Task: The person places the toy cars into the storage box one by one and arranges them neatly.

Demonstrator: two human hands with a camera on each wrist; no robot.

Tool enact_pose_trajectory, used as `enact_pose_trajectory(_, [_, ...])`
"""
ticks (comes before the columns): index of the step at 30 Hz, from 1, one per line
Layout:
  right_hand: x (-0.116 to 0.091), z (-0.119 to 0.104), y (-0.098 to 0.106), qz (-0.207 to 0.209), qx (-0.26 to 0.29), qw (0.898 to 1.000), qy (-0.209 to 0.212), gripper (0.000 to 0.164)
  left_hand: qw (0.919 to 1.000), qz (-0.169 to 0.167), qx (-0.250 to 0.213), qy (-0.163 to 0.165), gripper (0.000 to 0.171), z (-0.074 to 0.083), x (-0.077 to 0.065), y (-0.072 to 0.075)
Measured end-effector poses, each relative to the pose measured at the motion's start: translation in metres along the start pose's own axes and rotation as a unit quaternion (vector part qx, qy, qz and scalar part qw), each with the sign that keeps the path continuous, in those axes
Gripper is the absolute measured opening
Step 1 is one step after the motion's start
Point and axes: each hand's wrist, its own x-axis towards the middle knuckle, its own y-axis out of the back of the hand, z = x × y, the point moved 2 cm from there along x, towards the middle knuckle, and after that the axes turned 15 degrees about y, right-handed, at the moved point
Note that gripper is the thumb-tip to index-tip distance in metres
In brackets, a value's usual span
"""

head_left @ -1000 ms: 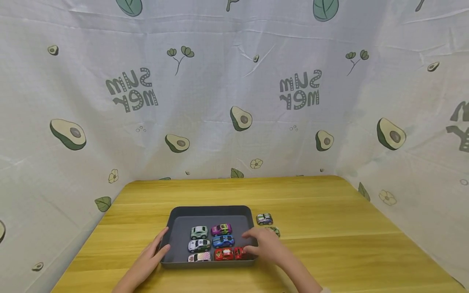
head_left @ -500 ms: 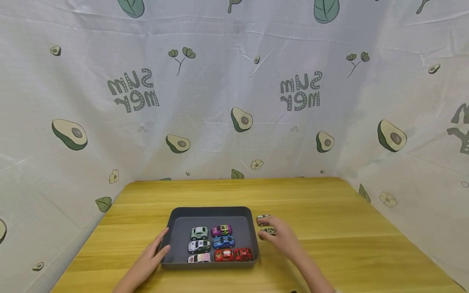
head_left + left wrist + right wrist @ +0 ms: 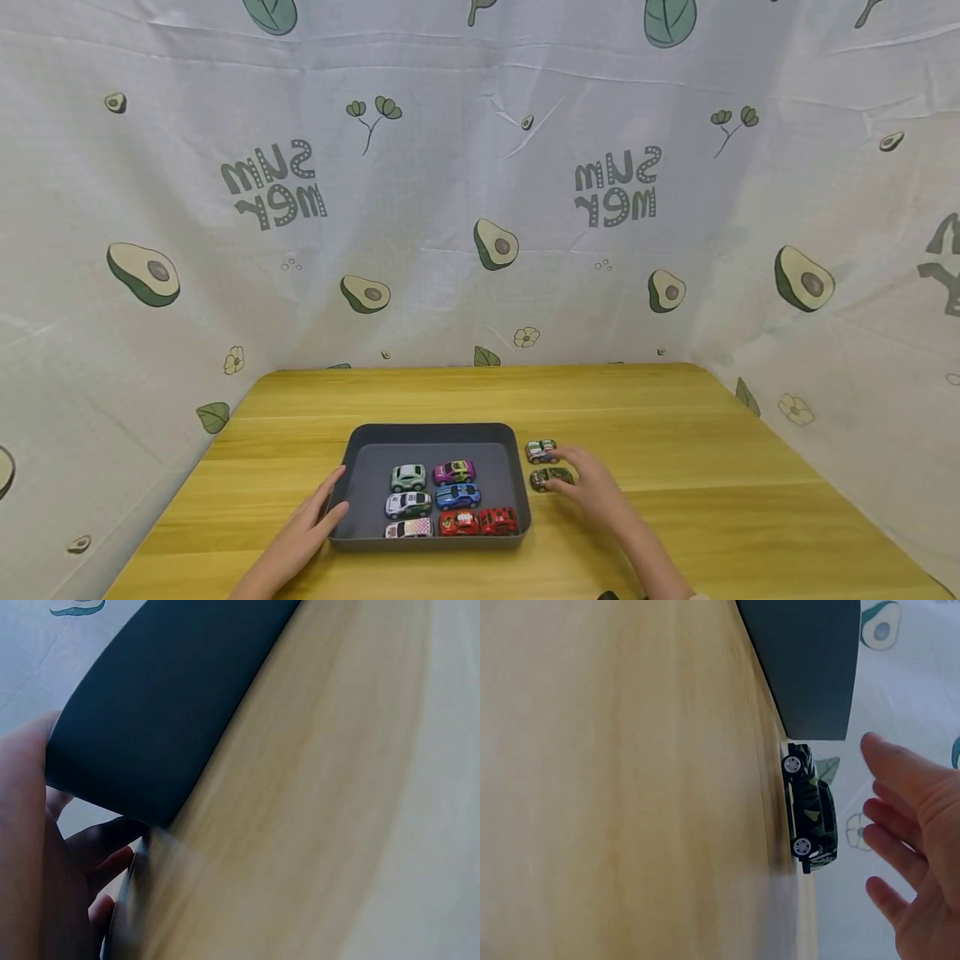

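My left hand (image 3: 303, 521) grips the left wall of a dark grey tray (image 3: 435, 432), thumb over the rim and fingers along the outside. The left wrist view shows this hand (image 3: 37, 862) at the tray's corner (image 3: 165, 712). Right of the tray, my right hand (image 3: 597, 490) hovers with fingers apart around a camouflage toy car (image 3: 540, 478). In the right wrist view, a gap shows between the hand (image 3: 930, 825) and that car (image 3: 808, 810). A white-and-green toy car (image 3: 538, 452) stands just behind it, near the index fingertip.
Inside the tray stand several toy cars: mint green (image 3: 408, 477), white (image 3: 407, 504), pink-patterned (image 3: 408, 528), purple (image 3: 453, 472), blue (image 3: 457, 497) and two red ones, left (image 3: 458, 523) and right (image 3: 498, 521). A wooden table (image 3: 675, 433) lies beneath; a printed curtain (image 3: 435, 183) hangs behind.
My right hand has moved from above the tray's front right corner, beside a red car, rightward to the camouflage car. The left hand has stayed on the tray.
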Motion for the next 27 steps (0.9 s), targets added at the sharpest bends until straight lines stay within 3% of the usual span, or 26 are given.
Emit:
enact_pose_trajectory(20, [-0.008, 0.010, -0.007, -0.018, -0.009, 0.999, -0.040, 0.030, 0.9999, 0.001, -0.004, -0.014, 0.061, -0.002, 0.000, -0.001])
enact_pose_trajectory(27, [-0.007, 0.014, -0.010, -0.031, -0.010, 0.998, -0.051, 0.036, 0.9999, 0.000, -0.009, -0.010, 0.061, 0.000, 0.000, -0.001])
